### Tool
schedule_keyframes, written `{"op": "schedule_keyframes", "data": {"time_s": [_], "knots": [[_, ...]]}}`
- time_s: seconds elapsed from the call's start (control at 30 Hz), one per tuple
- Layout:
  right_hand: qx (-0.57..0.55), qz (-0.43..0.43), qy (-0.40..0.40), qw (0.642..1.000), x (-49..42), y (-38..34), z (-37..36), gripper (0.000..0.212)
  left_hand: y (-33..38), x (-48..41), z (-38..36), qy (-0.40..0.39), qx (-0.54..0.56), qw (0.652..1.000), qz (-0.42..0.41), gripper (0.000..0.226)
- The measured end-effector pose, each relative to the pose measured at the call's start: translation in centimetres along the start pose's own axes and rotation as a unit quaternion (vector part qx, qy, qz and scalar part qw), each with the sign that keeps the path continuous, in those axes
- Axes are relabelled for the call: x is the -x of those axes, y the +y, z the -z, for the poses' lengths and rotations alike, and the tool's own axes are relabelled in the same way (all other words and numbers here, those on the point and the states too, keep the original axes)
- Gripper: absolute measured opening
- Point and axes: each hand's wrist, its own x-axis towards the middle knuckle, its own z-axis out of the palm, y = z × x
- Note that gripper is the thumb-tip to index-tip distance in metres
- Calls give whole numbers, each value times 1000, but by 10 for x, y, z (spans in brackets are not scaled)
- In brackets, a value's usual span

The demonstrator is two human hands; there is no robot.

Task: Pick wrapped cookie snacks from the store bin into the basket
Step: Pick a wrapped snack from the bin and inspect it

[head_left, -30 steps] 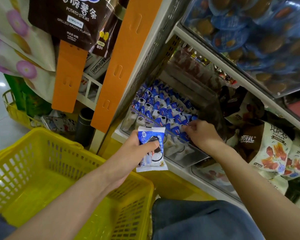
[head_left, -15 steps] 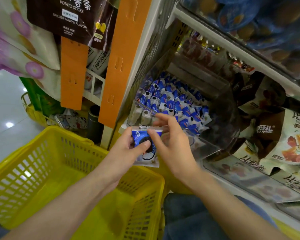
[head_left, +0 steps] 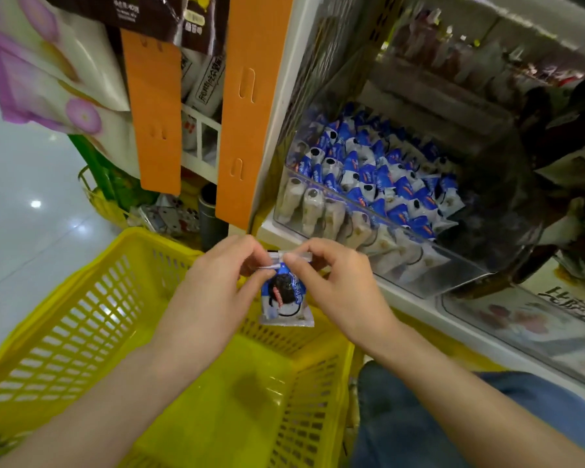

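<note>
Left hand [head_left: 213, 292]: fingers pinched shut on the upper left edge of the cookie packet [head_left: 286, 298].
Right hand [head_left: 338, 282]: thumb and forefinger closed on the packet's upper right edge.
Cookie packet: blue and white wrapper, hanging upright between both hands, above the far rim of the yellow basket [head_left: 81, 319].
Store bin [head_left: 419, 271]: clear-fronted, on the shelf just right of the hands, filled with matching packets [head_left: 379, 177].
Basket interior: no packets visible inside.
</note>
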Motion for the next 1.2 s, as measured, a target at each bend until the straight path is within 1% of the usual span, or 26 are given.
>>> {"op": "schedule_keyframes", "data": {"time_s": [0.07, 0.13, 0.2, 0.27, 0.33, 0.4, 0.47, 0.5, 0.57, 0.63, 0.73, 0.8, 0.87, 0.93, 1.0, 1.07, 1.13, 1.2], "knots": [[-14, -10, -4, 1000, 3, 1, 0, 19, 1, 8, 3, -14, -49, 998, -46, 9], [-45, -34, -5, 998, 6, 1, 0, 26, 3, 15, 4, -17, -74, 994, -81, 9], [-65, -53, -11, 996, 10, 0, -2, 25, 4, 21, 4, -15, -88, 991, -98, 11], [-77, -50, -10, 996, 15, -3, -3, 20, 2, 27, 2, -12, -81, 991, -102, 11], [-80, -34, -1, 996, 18, -6, -3, 17, 1, 31, 0, -2, -25, 997, -75, 10], [-66, -14, 4, 998, 20, -8, -3, 15, 2, 32, -1, 12, 82, 996, -10, 11], [-33, 22, 4, 999, 22, -11, -3, 15, 3, 28, -3, 39, 178, 980, 74, 7], [-15, 49, 4, 999, 24, -13, -3, 15, 2, 26, -3, 53, 208, 971, 108, 9], [4, 87, 6, 996, 26, -15, -5, 14, 1, 24, -3, 61, 252, 955, 147, 17], [-14, 69, 8, 998, 26, -15, -6, 13, 2, 25, -2, 38, 271, 952, 138, 20], [-68, -13, 1, 998, 23, -13, -7, 15, 3, 30, -3, 4, 225, 970, 94, 27], [-101, -45, -6, 994, 21, -11, -8, 15, 3, 32, -3, 7, 204, 976, 81, 26], [-133, -66, -16, 989, 20, -10, -8, 14, 2, 33, -4, 11, 202, 976, 76, 24], [-151, -82, -23, 985, 19, -7, -8, 13, 4, 34, -6, -3, 215, 974, 77, 19], [-162, -90, -26, 982, 21, -2, -8, 12, 6, 34, -9, -33, 283, 952, 115, 10], [-161, -90, -29, 982, 25, 4, -9, 10, 6, 33, -14, -52, 347, 920, 175, 15], [-150, -86, -36, 984, 32, 12, -10, 9, 5, 35, -22, -69, 368, 898, 230, 14], [-152, -93, -41, 983, 40, 22, -11, 9, 4, 40, -31, -88, 367, 890, 256, 12]]}}
